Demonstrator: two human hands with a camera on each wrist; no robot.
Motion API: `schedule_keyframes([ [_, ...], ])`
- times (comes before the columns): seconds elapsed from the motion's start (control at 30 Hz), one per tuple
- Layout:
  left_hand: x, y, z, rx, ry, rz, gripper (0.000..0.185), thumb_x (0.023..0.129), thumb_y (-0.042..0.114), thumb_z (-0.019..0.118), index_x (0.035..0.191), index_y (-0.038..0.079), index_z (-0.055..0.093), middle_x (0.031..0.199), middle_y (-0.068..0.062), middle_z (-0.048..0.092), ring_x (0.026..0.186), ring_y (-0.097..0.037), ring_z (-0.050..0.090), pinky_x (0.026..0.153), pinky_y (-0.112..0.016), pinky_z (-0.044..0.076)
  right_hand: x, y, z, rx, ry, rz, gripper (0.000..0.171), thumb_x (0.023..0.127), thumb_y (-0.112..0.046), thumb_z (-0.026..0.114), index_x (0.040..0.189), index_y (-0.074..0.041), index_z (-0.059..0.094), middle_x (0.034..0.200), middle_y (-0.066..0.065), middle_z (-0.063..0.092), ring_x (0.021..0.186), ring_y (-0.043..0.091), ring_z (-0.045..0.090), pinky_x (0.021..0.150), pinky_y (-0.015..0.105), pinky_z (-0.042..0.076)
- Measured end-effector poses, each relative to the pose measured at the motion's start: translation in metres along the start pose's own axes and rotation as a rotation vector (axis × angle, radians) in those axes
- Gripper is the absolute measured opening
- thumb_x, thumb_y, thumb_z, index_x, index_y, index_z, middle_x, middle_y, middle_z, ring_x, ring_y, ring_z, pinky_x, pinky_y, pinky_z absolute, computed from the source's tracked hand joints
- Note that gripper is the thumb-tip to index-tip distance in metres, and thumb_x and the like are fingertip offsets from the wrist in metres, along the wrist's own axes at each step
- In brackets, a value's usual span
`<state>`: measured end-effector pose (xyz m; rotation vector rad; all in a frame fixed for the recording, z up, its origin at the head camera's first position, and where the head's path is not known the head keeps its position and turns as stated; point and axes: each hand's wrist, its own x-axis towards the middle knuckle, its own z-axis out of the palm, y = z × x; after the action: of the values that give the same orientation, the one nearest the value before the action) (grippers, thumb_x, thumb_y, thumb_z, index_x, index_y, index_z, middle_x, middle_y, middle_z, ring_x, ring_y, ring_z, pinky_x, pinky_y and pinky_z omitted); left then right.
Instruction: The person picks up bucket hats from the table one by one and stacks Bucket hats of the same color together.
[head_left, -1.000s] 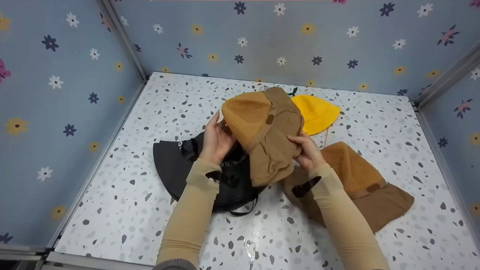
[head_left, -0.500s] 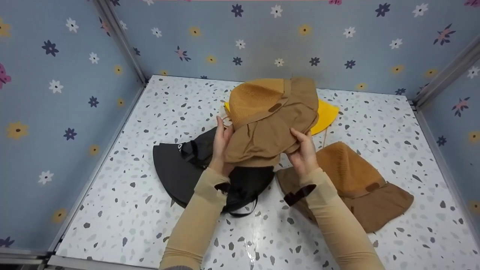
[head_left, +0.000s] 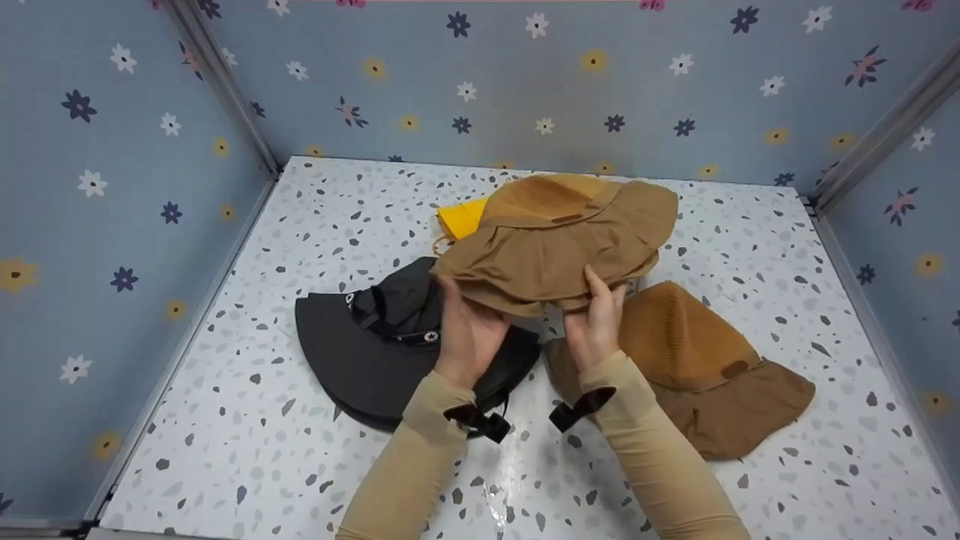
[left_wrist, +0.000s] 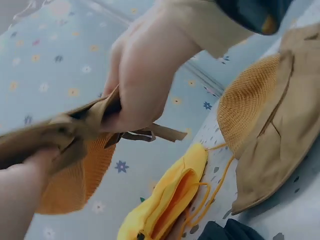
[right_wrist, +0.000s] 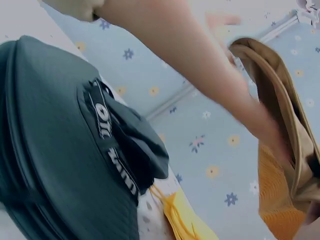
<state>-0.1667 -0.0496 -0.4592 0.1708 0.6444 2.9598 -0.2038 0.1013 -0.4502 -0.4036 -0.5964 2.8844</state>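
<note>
A brown sun hat (head_left: 555,259) with a knit orange-tan crown and a wide cloth brim is held up over the table, crown away from me. My left hand (head_left: 471,334) grips its near brim at the left, most fingers hidden beneath the cloth. Close to it, my right hand (head_left: 596,319) pinches the brim with the thumb on top. From the left wrist view, the right hand (left_wrist: 145,75) shows curled at the brim edge. In the right wrist view, the left hand's fingers reach into the fold of the hat (right_wrist: 280,100).
A black wide-brimmed hat (head_left: 360,375) with a lettered band lies at the left. A second brown sun hat (head_left: 682,345) with a knit crown lies at the right. Behind the held hat, a yellow hat (head_left: 461,217) with a cord is partly covered. Flowered panels (head_left: 540,82) enclose the speckled table (head_left: 262,450).
The held hat has turned from its side to nearly level and shifted right, now covering most of the yellow hat. Both hands have come closer together along the near brim.
</note>
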Motion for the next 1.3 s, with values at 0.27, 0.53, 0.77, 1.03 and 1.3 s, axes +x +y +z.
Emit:
schedule_keyframes([
  [0.27, 0.0, -0.011, 0.01, 0.091, 0.115, 0.104, 0.102, 0.075, 0.029, 0.086, 0.154, 0.021, 0.022, 0.157, -0.007, 0.031, 0.149, -0.028, 0.027, 0.12, -0.045, 0.031, -0.022, 0.015, 0.0, 0.02, -0.005, -0.032, 0.072, 0.095, 0.018, 0.041, 0.152, -0.023, 0.026, 0.147, 0.006, 0.041, 0.141, 0.025, 0.039, 0.118, 0.044, 0.035],
  [0.53, 0.002, -0.01, 0.01, 0.101, 0.172, 0.131, 0.053, 0.098, -0.001, 0.056, 0.144, 0.016, 0.036, 0.139, -0.004, 0.049, 0.14, -0.026, 0.042, 0.116, -0.046, 0.038, -0.032, 0.021, 0.0, 0.002, -0.002, -0.029, 0.062, 0.094, 0.02, 0.042, 0.143, -0.017, 0.036, 0.136, 0.005, 0.049, 0.134, 0.023, 0.046, 0.113, 0.039, 0.041],
  [0.77, 0.002, -0.01, 0.006, 0.131, 0.192, 0.115, 0.05, 0.104, 0.005, 0.046, 0.149, 0.018, 0.029, 0.153, -0.007, 0.037, 0.145, -0.028, 0.036, 0.116, -0.045, 0.038, -0.037, 0.019, -0.006, -0.06, -0.019, 0.021, 0.043, 0.095, 0.017, 0.046, 0.129, -0.009, 0.048, 0.12, 0.005, 0.06, 0.11, 0.017, 0.063, 0.098, 0.033, 0.053],
  [1.03, 0.001, -0.001, 0.001, 0.116, 0.22, 0.101, 0.042, 0.106, 0.007, 0.04, 0.147, 0.013, 0.032, 0.146, -0.011, 0.041, 0.143, -0.032, 0.038, 0.115, -0.052, 0.036, -0.029, -0.007, -0.019, -0.094, -0.115, 0.179, 0.021, 0.103, -0.006, 0.048, 0.096, -0.007, 0.067, 0.098, 0.0, 0.068, 0.1, 0.015, 0.062, 0.1, 0.032, 0.042],
  [1.3, -0.001, 0.004, 0.002, 0.115, 0.211, 0.066, 0.036, 0.105, 0.003, 0.041, 0.139, 0.014, 0.038, 0.134, -0.006, 0.052, 0.127, -0.024, 0.055, 0.113, -0.053, 0.038, -0.012, -0.042, -0.031, -0.053, -0.092, 0.261, 0.017, 0.105, -0.026, 0.048, 0.112, -0.013, 0.056, 0.114, 0.001, 0.063, 0.104, 0.017, 0.06, 0.095, 0.031, 0.047],
])
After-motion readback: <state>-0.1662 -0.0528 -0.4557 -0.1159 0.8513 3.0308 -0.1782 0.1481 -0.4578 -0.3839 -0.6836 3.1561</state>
